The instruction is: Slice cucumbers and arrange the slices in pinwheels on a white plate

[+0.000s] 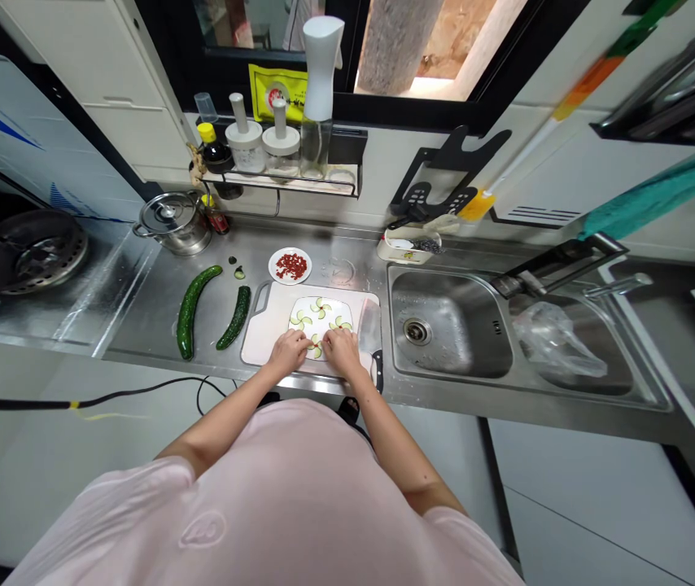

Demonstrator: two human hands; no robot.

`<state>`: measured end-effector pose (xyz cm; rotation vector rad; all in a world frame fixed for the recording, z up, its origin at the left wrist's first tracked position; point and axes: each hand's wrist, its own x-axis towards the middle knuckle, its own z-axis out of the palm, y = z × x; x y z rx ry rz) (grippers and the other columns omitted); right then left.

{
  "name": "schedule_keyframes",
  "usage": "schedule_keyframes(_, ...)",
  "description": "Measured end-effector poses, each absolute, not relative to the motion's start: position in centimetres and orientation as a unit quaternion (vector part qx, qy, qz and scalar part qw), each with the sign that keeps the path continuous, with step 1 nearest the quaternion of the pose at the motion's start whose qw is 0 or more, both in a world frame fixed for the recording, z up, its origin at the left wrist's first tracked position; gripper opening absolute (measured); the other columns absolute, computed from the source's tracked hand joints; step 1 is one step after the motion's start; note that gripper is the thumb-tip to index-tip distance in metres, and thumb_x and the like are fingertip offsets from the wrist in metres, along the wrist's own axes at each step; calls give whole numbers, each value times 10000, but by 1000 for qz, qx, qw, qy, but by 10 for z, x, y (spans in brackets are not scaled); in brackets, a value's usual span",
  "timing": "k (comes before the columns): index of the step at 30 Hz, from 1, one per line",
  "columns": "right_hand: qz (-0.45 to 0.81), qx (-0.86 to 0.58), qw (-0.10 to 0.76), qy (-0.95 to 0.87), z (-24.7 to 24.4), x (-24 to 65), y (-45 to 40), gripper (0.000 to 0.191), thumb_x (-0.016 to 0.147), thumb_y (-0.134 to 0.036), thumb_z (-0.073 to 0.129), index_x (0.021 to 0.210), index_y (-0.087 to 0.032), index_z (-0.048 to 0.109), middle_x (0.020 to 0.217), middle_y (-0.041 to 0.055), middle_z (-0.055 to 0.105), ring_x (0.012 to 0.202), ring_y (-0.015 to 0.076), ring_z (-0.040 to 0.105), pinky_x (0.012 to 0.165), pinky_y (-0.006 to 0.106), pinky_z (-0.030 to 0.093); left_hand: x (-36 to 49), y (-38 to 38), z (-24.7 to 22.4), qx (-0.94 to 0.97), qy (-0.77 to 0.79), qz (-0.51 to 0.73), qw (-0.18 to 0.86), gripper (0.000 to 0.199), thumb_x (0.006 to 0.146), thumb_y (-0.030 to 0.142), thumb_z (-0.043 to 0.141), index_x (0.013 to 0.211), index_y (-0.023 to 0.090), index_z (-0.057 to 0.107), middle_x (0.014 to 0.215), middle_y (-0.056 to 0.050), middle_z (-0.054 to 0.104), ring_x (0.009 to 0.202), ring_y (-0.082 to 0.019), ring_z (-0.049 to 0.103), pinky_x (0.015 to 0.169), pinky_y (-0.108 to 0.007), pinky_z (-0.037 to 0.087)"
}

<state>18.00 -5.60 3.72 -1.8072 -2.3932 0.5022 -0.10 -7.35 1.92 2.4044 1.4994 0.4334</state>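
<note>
A square white plate (321, 323) lies on a pale cutting board (268, 325). Thin green-edged cucumber slices (321, 307) form several pinwheels on it, some with a small red bit at the centre. Over the plate's front left part is my left hand (288, 352), fingers curled and pinched close to the front pinwheel. My right hand (341, 353) meets it from the other side, its fingertips also drawn together at that pinwheel. Anything between the fingertips is too small to name. Just behind the board sits a round white plate (273, 268) of chopped red pieces (292, 265).
A knife (370, 325) lies on the board's right side. Left of the board are two whole green cucumbers (189, 317) (238, 317) and small cut ends (238, 273). A steel pot (177, 224) stands back left. The sink (451, 325) is on the right.
</note>
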Motion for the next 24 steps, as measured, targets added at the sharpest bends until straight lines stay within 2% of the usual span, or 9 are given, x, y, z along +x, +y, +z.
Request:
schedule_keyframes(9, 174, -590, 65, -786, 41, 178, -59, 168, 903, -273, 476, 875, -196, 622, 926, 73, 611, 928, 215, 445, 785, 315, 247, 2, -72, 19, 833, 512, 160, 134, 258, 826, 134, 493, 975, 223, 683, 921, -66, 584, 889, -187, 497, 789, -317, 426)
schedule_keyframes(16, 174, -595, 109, -777, 46, 182, -63, 133, 892, -275, 499, 846, -207, 603, 891, 39, 607, 887, 194, 445, 772, 305, 247, 1, -71, 22, 826, 517, 177, 139, 260, 827, 132, 494, 985, 218, 681, 934, -60, 594, 888, -183, 501, 799, -311, 430)
schedule_keyframes(24, 190, -607, 165, -753, 62, 192, -74, 176, 903, -301, 467, 839, -202, 598, 836, 35, 602, 854, 187, 464, 775, 296, 264, -6, -57, 28, 780, 562, 232, 150, 284, 824, 117, 480, 985, 223, 689, 933, -54, 609, 917, -183, 513, 825, -311, 436)
